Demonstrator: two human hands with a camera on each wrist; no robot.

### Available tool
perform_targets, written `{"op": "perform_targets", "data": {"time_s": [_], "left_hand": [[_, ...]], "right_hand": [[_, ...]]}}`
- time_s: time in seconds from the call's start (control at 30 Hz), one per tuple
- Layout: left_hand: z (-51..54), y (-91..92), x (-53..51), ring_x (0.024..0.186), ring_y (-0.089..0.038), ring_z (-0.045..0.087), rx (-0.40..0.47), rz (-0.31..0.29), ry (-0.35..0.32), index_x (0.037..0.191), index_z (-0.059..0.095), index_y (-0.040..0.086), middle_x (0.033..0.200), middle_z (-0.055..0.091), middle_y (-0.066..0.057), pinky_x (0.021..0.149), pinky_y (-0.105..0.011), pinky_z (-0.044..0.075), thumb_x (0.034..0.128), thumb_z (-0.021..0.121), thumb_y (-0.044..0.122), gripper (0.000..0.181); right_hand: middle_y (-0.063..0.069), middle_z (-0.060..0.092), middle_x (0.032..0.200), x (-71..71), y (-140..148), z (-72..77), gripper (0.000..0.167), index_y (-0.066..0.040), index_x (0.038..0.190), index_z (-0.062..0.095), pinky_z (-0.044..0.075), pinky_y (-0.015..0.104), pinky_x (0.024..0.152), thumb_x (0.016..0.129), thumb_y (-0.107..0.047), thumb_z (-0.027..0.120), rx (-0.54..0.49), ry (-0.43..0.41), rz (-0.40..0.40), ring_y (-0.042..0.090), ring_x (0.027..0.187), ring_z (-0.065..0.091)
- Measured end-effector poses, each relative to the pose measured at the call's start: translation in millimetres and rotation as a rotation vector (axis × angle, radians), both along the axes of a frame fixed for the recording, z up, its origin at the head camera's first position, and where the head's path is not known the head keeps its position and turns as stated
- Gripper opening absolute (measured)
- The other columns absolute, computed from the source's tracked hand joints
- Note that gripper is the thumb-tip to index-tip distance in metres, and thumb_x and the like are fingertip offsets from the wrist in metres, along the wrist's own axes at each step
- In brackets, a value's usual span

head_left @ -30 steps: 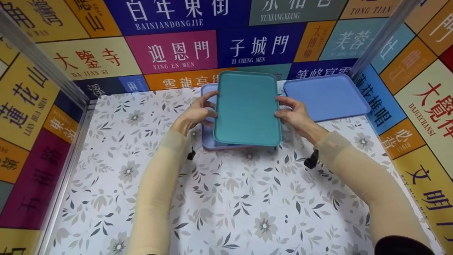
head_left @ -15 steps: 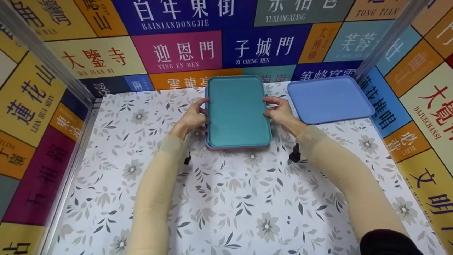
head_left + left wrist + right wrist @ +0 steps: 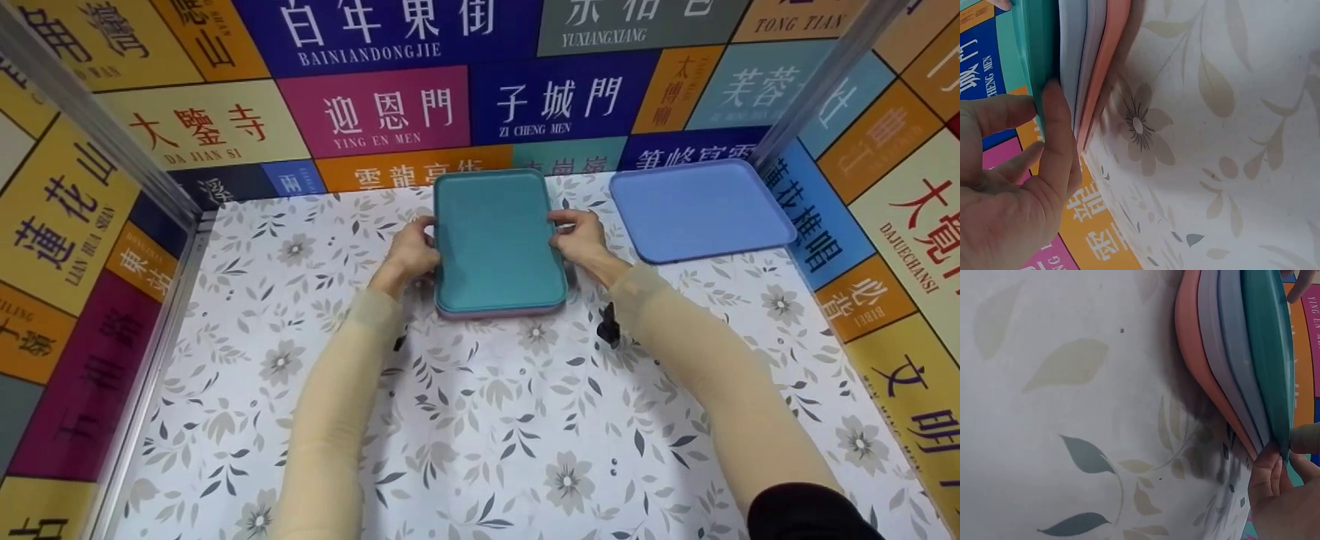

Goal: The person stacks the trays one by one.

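A teal tray (image 3: 499, 240) lies on top of a stack near the back of the table. Under it, the right wrist view shows a blue-grey tray (image 3: 1235, 332), a lavender tray (image 3: 1210, 332) and, lowest, a coral tray (image 3: 1188, 337). A narrow gap shows beneath the teal tray in the left wrist view. My left hand (image 3: 411, 251) pinches its left rim, thumb above and fingers (image 3: 1057, 135) below. On the opposite side, my right hand (image 3: 583, 238) pinches the right rim between thumb and fingers.
A separate blue tray (image 3: 701, 210) lies at the back right of the table, apart from the stack. The table has a white floral cover (image 3: 495, 420). Printed panels (image 3: 390, 112) stand as walls behind and at both sides, with metal posts at the corners.
The teal tray has moved left and down, from lying askew over the stack to lining up on it. Both hands moved with it, keeping hold of its rims.
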State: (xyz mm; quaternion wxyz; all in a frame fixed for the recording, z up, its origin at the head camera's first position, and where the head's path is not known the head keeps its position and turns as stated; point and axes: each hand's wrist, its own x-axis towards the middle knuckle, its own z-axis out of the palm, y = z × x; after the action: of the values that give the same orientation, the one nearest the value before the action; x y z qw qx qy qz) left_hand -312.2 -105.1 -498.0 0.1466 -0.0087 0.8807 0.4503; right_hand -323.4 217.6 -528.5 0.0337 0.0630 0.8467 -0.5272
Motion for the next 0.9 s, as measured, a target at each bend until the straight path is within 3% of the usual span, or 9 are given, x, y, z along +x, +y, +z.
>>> {"op": "perform_targets", "data": {"time_s": [0.17, 0.33, 0.57, 0.73, 0.77, 0.9], "left_hand": [[-1.3, 0.7, -1.5, 0.094, -0.025, 0.065, -0.1, -0.005, 0.025, 0.166, 0.051, 0.007, 0.113, 0.063, -0.012, 0.078, -0.038, 0.061, 0.0935, 0.064, -0.005, 0.074], [-3.3, 2.7, -3.5, 0.102, -0.029, 0.068, -0.159, -0.007, 0.016, 0.165, 0.052, 0.006, 0.123, 0.069, -0.018, 0.091, -0.044, 0.064, 0.0942, 0.065, -0.002, 0.072], [2.9, 9.4, -2.2, 0.118, -0.032, 0.069, -0.21, 0.001, -0.032, 0.169, 0.046, 0.006, 0.142, 0.069, -0.021, 0.11, -0.048, 0.062, 0.099, 0.064, 0.001, 0.073], [6.2, 14.7, -6.0, 0.138, -0.034, 0.066, -0.222, 0.031, -0.09, 0.17, 0.045, 0.006, 0.162, 0.06, -0.021, 0.126, -0.05, 0.054, 0.101, 0.066, 0.003, 0.072], [-2.9, 11.2, -14.8, 0.137, -0.031, 0.067, -0.214, 0.032, -0.088, 0.168, 0.048, 0.007, 0.16, 0.062, -0.018, 0.125, -0.048, 0.055, 0.0995, 0.069, 0.005, 0.072], [1.5, 13.7, -13.7, 0.139, -0.032, 0.066, -0.23, 0.032, -0.077, 0.162, 0.054, 0.005, 0.156, 0.065, -0.019, 0.126, -0.049, 0.053, 0.0991, 0.07, 0.007, 0.064]], "right_hand": [[0.021, 0.073, 0.144, 0.9, -1, -1.4, 0.057, -0.005, 0.146, 0.074, 0.045, 0.018, 0.064, 0.091, 0.005, 0.062, 0.064, 0.017, 0.018, 0.014, 0.101, 0.061], [0.019, 0.072, 0.129, 0.4, -3, -2.6, 0.057, -0.005, 0.145, 0.075, 0.041, 0.021, 0.058, 0.091, 0.005, 0.059, 0.106, 0.024, 0.021, 0.016, 0.095, 0.057], [0.019, 0.073, 0.14, 1.6, -2, -1.3, 0.053, -0.006, 0.143, 0.076, 0.044, 0.019, 0.058, 0.093, 0.005, 0.061, 0.098, 0.018, 0.026, 0.016, 0.1, 0.06], [0.02, 0.073, 0.144, 2.5, 4, 4.4, 0.051, -0.006, 0.142, 0.076, 0.05, 0.018, 0.07, 0.093, 0.003, 0.066, 0.1, 0.003, 0.069, 0.019, 0.107, 0.064], [0.021, 0.073, 0.144, 2.5, 6, 6.1, 0.051, -0.006, 0.142, 0.076, 0.05, 0.018, 0.071, 0.093, 0.002, 0.066, 0.102, -0.004, 0.083, 0.019, 0.107, 0.065], [0.023, 0.072, 0.146, 3.9, 13, 14.0, 0.052, -0.005, 0.143, 0.075, 0.054, 0.021, 0.074, 0.092, 0.003, 0.064, 0.086, -0.047, 0.142, 0.016, 0.102, 0.067]]}}
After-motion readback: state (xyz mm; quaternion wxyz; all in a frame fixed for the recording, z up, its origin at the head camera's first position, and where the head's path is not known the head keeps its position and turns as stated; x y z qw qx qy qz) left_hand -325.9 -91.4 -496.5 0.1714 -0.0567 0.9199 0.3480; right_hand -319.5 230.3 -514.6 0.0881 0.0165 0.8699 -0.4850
